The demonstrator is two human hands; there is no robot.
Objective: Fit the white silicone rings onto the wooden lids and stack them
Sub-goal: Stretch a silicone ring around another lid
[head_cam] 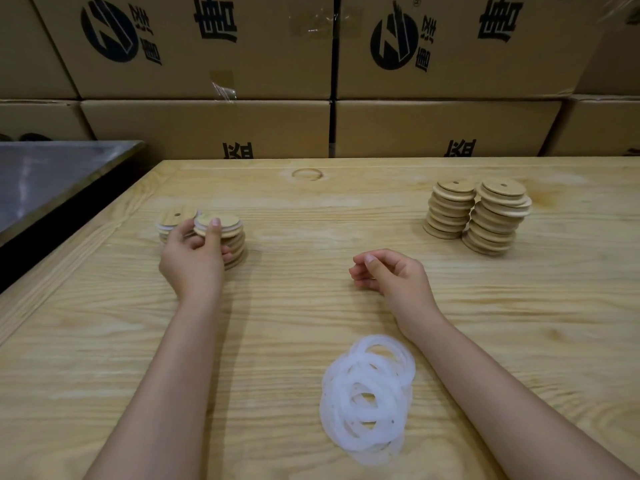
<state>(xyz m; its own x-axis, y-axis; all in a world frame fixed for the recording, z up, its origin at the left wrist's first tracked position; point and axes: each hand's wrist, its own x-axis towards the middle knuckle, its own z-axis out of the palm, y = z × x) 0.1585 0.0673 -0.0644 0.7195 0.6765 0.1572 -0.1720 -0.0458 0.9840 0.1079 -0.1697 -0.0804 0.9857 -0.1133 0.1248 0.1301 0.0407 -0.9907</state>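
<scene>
My left hand (194,261) holds the top wooden lid (225,224) of a short stack (237,245) at the table's left, thumb over its edge. Just behind it lies a second ringed lid stack (173,220) with white rims showing. My right hand (391,275) hovers mid-table, fingers loosely curled and holding nothing. A pile of white silicone rings (367,393) lies near the front, below the right hand. At the far right stand two tall stacks of bare wooden lids (450,213), (498,220).
The pine table (311,306) runs wide around the hands. A grey metal surface (52,178) adjoins its left edge. Stacked cardboard boxes (207,126) wall off the back.
</scene>
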